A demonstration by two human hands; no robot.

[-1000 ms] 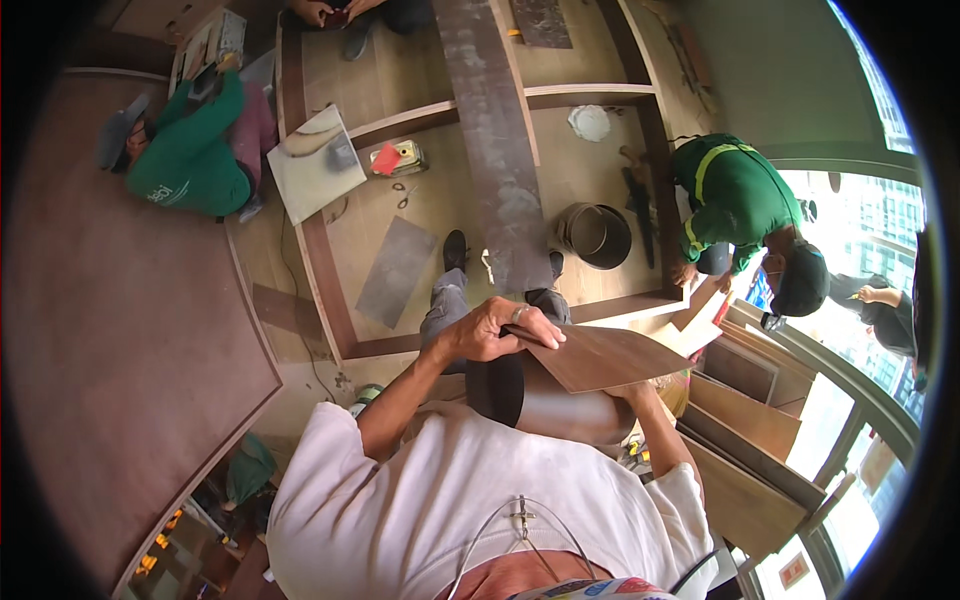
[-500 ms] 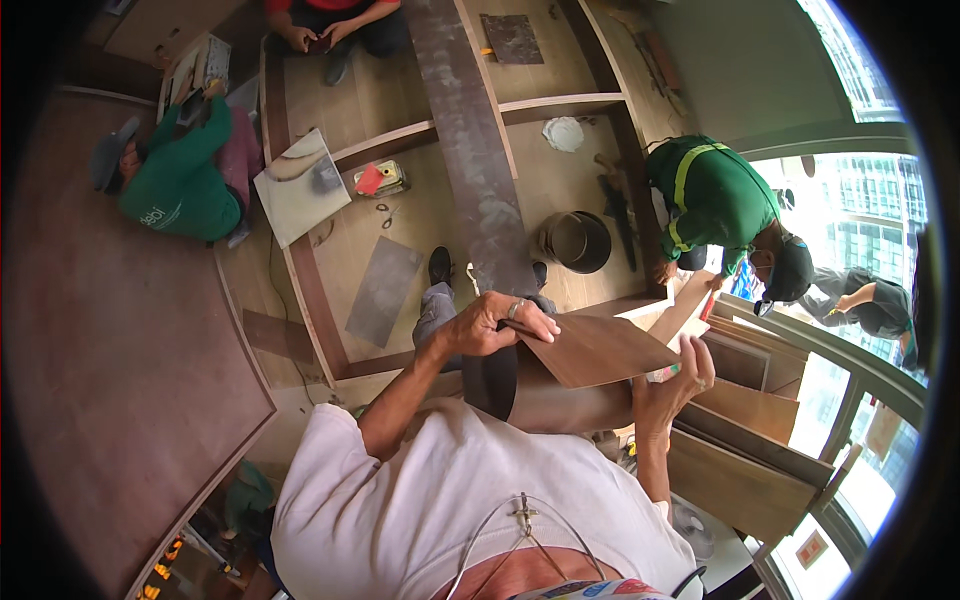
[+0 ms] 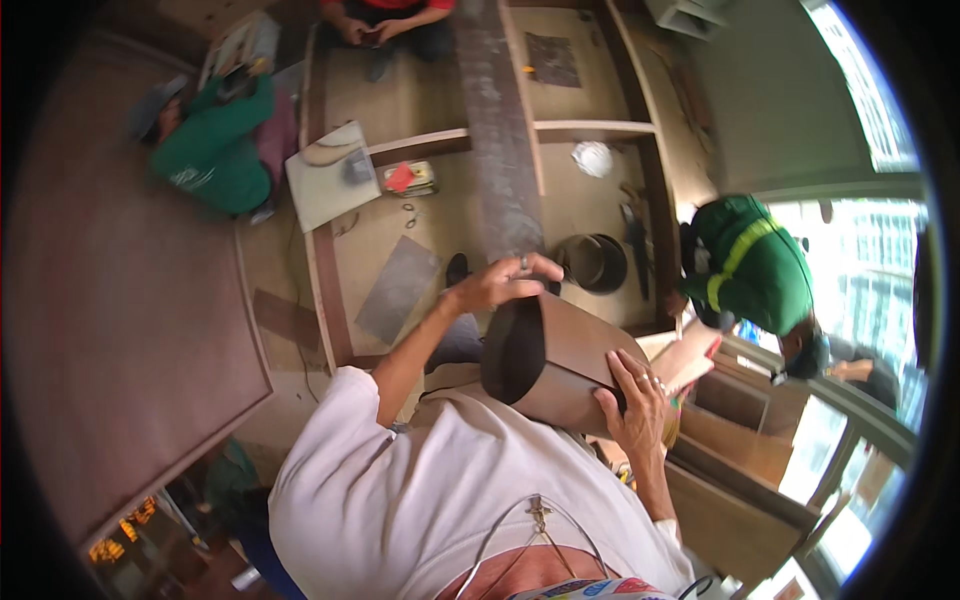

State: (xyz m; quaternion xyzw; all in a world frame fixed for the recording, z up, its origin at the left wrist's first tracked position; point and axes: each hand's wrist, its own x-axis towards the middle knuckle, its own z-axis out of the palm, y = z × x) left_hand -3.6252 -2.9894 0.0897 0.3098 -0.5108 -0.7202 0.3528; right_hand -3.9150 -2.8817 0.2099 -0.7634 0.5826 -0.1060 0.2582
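A brown sheet rolled into a wide tube [image 3: 555, 396] lies across in front of my body, its dark hollow end facing left. Over its curved top rests a smaller brown sheet [image 3: 578, 340], bent along the curve. My left hand [image 3: 500, 283] is at the far left corner of this sheet, fingers stretched out and thumb apart; whether the fingertips touch it I cannot tell. My right hand [image 3: 638, 402] lies on the right part of the sheet and tube, palm down with fingers spread.
A wooden frame [image 3: 595, 128] with compartments fills the floor ahead, holding a dark bucket [image 3: 592, 262] and a grey sheet [image 3: 398, 290]. A co-worker in green [image 3: 752, 262] bends at the right, another [image 3: 215, 150] at the left. Someone in red [image 3: 385, 25] sits far ahead. Boards [image 3: 740, 430] lean at right.
The small brown sheet has gone from raised in my left hand to lying on the tube. My right hand has come down onto it, and my left hand has loosened at its corner.
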